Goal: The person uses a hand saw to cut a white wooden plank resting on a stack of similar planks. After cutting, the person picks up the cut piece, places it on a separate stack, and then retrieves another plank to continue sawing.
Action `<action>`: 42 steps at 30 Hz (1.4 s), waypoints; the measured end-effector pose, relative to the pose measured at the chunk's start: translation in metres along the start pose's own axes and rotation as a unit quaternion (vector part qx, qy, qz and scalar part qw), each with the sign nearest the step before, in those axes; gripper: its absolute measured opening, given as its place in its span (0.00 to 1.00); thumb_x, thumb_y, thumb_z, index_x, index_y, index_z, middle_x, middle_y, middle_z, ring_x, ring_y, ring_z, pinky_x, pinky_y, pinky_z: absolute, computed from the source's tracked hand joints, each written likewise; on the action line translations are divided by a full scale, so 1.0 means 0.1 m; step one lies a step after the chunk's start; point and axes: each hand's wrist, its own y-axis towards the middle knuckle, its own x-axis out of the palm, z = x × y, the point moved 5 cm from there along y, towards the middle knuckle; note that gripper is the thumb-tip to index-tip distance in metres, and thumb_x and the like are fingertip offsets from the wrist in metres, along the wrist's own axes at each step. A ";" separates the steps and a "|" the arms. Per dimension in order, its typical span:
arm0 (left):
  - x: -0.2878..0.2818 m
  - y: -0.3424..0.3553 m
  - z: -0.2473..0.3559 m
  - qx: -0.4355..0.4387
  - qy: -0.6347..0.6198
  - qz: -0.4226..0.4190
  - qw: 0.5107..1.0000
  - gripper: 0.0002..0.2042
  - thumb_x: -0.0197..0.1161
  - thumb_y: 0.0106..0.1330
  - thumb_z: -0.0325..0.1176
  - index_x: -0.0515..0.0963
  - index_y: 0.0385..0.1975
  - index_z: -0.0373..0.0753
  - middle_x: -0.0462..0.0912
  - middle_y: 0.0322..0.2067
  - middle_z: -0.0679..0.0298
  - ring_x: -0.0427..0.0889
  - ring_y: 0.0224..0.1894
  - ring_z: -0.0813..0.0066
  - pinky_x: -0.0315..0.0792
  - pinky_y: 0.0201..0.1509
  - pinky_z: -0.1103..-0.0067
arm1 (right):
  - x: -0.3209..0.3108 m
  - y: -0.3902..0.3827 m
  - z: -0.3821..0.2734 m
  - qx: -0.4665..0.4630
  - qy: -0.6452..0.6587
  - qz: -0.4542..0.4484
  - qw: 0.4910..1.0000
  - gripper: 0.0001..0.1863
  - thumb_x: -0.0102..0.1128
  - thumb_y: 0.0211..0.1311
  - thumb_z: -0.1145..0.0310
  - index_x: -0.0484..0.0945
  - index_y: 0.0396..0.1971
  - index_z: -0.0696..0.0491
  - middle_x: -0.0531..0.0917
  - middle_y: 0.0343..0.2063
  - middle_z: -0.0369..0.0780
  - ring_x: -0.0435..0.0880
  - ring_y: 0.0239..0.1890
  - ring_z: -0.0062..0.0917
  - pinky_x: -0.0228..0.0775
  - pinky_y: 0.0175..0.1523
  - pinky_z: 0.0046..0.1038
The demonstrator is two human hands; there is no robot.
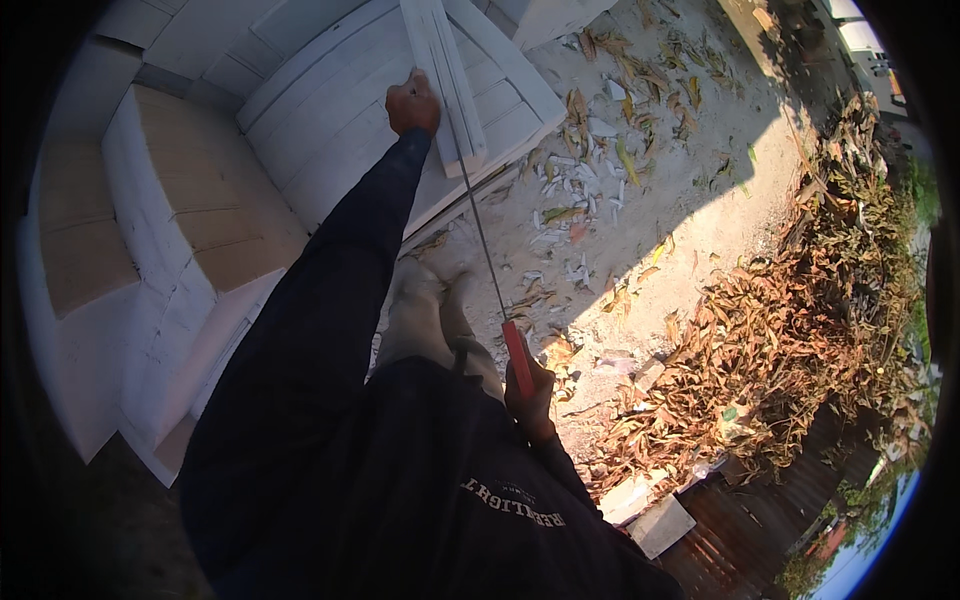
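Observation:
My right hand (pixel 532 402) is wrapped round the red handle of a handsaw (pixel 518 357), low in front of my body. Its long thin blade, seen nearly edge-on, runs up and away to the near end of a white beam (pixel 447 85). The tip appears to meet that end; the exact contact is too fine to make out. The beam lies lengthwise on a white slatted surface (pixel 340 120). Stretched far forward, my left hand (pixel 413 105) is closed at the beam's left edge, with the fingertips partly hidden.
White blocks with tan tops (pixel 215 200) stand to the left. Pale chips and leaves (pixel 585 185) litter the sandy ground (pixel 690 170) to the right. A big heap of dry brown leaves (pixel 760 340) lies beyond, near a rusty sheet (pixel 745 525) and a pale block (pixel 660 525).

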 end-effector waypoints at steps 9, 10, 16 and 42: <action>0.00 0.01 0.07 0.055 -0.008 0.032 0.998 0.23 0.57 0.73 0.49 0.87 0.32 0.34 0.77 0.25 0.39 0.78 0.30 0.39 0.72 0.40 0.50 | -0.04 -0.04 -0.06 0.048 0.057 0.036 0.997 0.24 0.60 0.67 0.75 0.77 0.63 0.61 0.87 0.28 0.49 0.84 0.26 0.20 0.73 0.30 0.27; -0.03 0.00 0.05 0.044 -0.005 0.021 0.999 0.23 0.57 0.73 0.49 0.87 0.31 0.34 0.78 0.25 0.39 0.78 0.30 0.38 0.72 0.40 0.49 | -0.18 -0.26 -0.06 0.059 0.050 0.021 0.997 0.25 0.60 0.66 0.75 0.76 0.64 0.59 0.85 0.25 0.47 0.85 0.24 0.24 0.74 0.29 0.29; 0.04 0.12 -0.07 0.063 0.016 -0.027 0.998 0.23 0.57 0.73 0.48 0.88 0.30 0.32 0.81 0.26 0.38 0.79 0.30 0.39 0.73 0.40 0.51 | -1.14 -0.49 -0.47 0.041 -0.022 0.086 0.995 0.21 0.64 0.63 0.76 0.81 0.56 0.61 0.85 0.22 0.43 0.86 0.21 0.25 0.74 0.26 0.28; 0.50 1.52 0.69 -0.171 0.122 -0.174 0.962 0.46 0.82 0.42 0.41 0.61 0.57 0.23 0.80 0.52 0.38 0.85 0.52 0.46 0.79 0.61 0.66 | -0.54 -2.02 1.52 0.335 -0.084 0.266 0.900 0.10 0.63 0.72 0.62 0.89 0.42 0.49 0.85 0.19 0.41 0.81 0.13 0.29 0.70 0.20 0.35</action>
